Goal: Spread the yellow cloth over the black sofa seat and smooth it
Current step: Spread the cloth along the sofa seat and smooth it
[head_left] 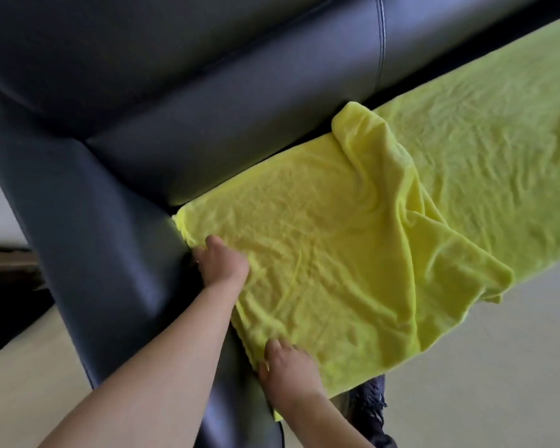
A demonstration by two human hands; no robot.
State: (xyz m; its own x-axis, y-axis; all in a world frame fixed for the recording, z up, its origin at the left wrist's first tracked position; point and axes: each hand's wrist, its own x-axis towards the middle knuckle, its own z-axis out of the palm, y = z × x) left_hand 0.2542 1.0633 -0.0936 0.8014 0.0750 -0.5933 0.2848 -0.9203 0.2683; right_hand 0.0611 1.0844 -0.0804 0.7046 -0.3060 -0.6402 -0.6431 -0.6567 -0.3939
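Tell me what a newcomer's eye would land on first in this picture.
First, the bright yellow cloth spread over the seat of the black sofa, with a bunched fold near the backrest. Next, the two bare hands at its near-left edge: the left hand by the armrest, the right hand on the front edge, fingers curled at the cloth.

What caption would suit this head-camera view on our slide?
Both hands, left hand and right hand, grip the yellow cloth edge beside the black sofa armrest.
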